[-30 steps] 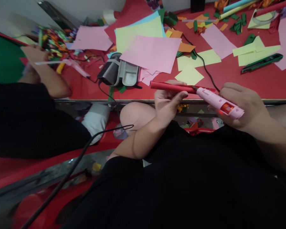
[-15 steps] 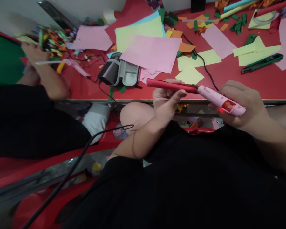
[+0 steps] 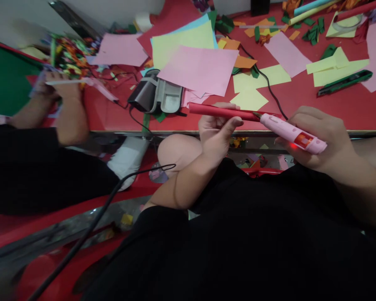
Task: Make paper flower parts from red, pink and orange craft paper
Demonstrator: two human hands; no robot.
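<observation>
A red paper roll (image 3: 208, 110) lies across the fingers of my left hand (image 3: 217, 130), pinched beneath the thumb. My right hand (image 3: 322, 136) is wrapped round a pink glue gun (image 3: 288, 130), which shows a red light near its underside. The gun's nozzle touches, or almost touches, the right part of the roll. Both hands are over the front edge of the red table (image 3: 106, 119). Beyond them lie a pink sheet (image 3: 203, 69) and pale yellow paper pieces (image 3: 249, 99).
At the left, another person's hands (image 3: 59, 85) are near a green sheet (image 3: 6, 79) and a second pink glue gun (image 3: 102, 88). An open grey case (image 3: 171, 98) stands mid-table. A green cutter (image 3: 344, 82) lies right. A black cable (image 3: 268, 83) crosses the paper.
The red roll has shifted slightly left with my left hand, and the nozzle now sits farther along it from its left end. The other person's hand has moved right and down.
</observation>
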